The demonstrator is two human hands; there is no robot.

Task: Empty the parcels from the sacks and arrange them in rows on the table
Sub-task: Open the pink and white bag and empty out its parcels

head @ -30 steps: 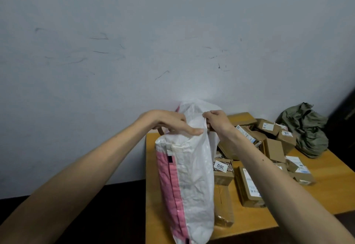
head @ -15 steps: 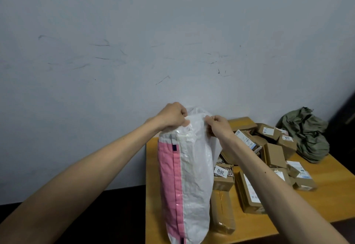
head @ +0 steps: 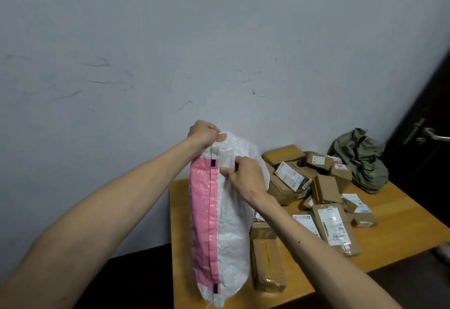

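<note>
Left hand (head: 204, 132) grips the top of the sack (head: 226, 223), right hand (head: 246, 177) pinches its side, fingers curled; parcels (head: 323, 187) heaped on the desk (head: 401, 226).

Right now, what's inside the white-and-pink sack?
Nothing inside shows: the sack is opaque; the left hand grips its bunched top, the right hand pinches the fabric below. Only loose parcels beside it on the table are visible.

Single head-worn view: the camera faced forward and slightly downward toward the wall (head: 146, 41), close to the surface (head: 401, 232) at 5 o'clock.
</note>
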